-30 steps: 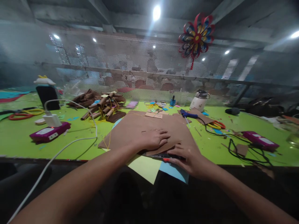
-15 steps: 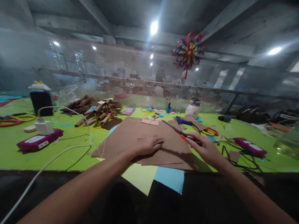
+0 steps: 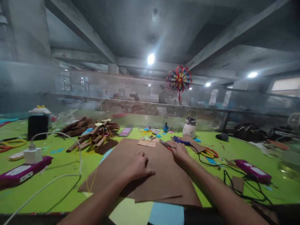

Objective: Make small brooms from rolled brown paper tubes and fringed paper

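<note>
Mid-frame, the brown sheet [image 3: 112,165] is apparently steadied by the loosely spread left hand [image 3: 138,166]; red-and-black tool [image 3: 166,145] pinched by the right hand [image 3: 181,151], firm pressure needed next!

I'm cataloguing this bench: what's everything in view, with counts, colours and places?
Table: one, green, centre
Large sheets: at least two, brown, centre
Small sheets: two, yellow and blue, front
Rolls: several, brown, back left
Power strips: two, purple, left and right
Charging cable: one, white, left
Bottle: one, white, back
Thin tool: one, partly red, centre right
Glue gun: one, blue, near thin tool
Pinwheel: one, multicoloured, behind table
Scraps: many, mixed, scattered
Left grip: one, on large sheets
Right grip: one, around thin tool
</note>
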